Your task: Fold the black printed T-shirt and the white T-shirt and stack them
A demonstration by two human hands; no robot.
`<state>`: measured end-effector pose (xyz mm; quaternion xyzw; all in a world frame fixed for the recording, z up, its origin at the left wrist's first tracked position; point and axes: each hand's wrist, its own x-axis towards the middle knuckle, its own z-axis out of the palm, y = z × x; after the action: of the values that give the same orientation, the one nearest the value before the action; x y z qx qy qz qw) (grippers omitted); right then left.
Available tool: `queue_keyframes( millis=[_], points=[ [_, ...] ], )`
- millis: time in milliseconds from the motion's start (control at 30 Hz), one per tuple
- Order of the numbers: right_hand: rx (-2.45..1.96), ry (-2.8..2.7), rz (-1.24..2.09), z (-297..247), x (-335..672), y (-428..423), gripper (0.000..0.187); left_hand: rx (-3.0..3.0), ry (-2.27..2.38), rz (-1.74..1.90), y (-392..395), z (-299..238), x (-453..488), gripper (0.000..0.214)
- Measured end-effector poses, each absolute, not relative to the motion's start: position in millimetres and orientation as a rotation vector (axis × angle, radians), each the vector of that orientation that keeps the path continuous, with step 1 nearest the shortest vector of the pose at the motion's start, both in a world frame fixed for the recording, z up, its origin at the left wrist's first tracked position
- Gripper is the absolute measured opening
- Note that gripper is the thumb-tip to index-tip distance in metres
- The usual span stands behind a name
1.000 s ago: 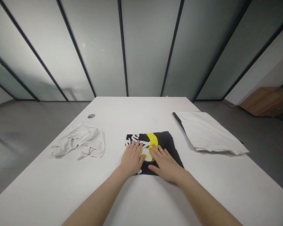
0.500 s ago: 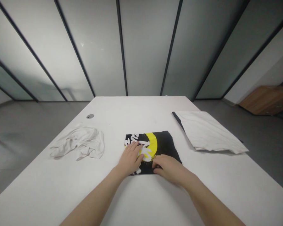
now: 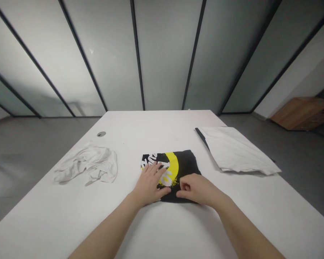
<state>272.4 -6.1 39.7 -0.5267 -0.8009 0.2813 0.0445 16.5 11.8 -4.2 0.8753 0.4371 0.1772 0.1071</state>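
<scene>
Through the head camera I see my right hand [image 3: 198,189], spread flat a second ago, now curled with fingers drawn toward the thumb over the near right part of the folded black cloth [image 3: 187,162]; I can't tell whether it pinches fabric. My left hand [image 3: 148,183] stays open, flat on the cloth. I judge that pressing has given way to working that side, mid-table [image 3: 156,232], between crumpled white fabric [image 3: 104,162] and a flat white piece [image 3: 234,151].

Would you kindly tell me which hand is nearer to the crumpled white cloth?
Left. The left hand lies spread on the folded black fabric, right of the crumpled white cloth; the right hand, curled, is farther right.
</scene>
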Motion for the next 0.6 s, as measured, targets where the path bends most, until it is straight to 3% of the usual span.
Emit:
queue_keyframes(
  millis=[133, 367, 433, 533, 600],
  points=[
    [-1.454, -2.515, 1.058, 39.3, 269.9, -5.4, 0.012, 2.575, 0.958, 0.433, 9.8, 9.0, 16.7, 0.037],
    [-1.609, -2.502, 1.209, 37.7, 285.2, -6.1, 0.005, 2.537, 0.784, 0.332, 12.5, 15.8, 8.8, 0.035],
    [-1.617, -2.45, 1.139, 37.2, 290.3, -2.1, 0.015, 2.531, 0.801, 0.402, 14.4, 14.1, 7.7, 0.037],
    [-1.805, -2.189, 0.771, 31.7, 299.1, 8.4, 0.034, 2.513, 1.313, 0.638, 19.3, 7.6, 5.4, 0.023],
    [-2.024, -1.959, 0.462, 24.7, 305.3, 15.1, 0.036, 2.381, 1.851, 0.665, 23.8, 2.7, 1.3, 0.029]
  ],
)
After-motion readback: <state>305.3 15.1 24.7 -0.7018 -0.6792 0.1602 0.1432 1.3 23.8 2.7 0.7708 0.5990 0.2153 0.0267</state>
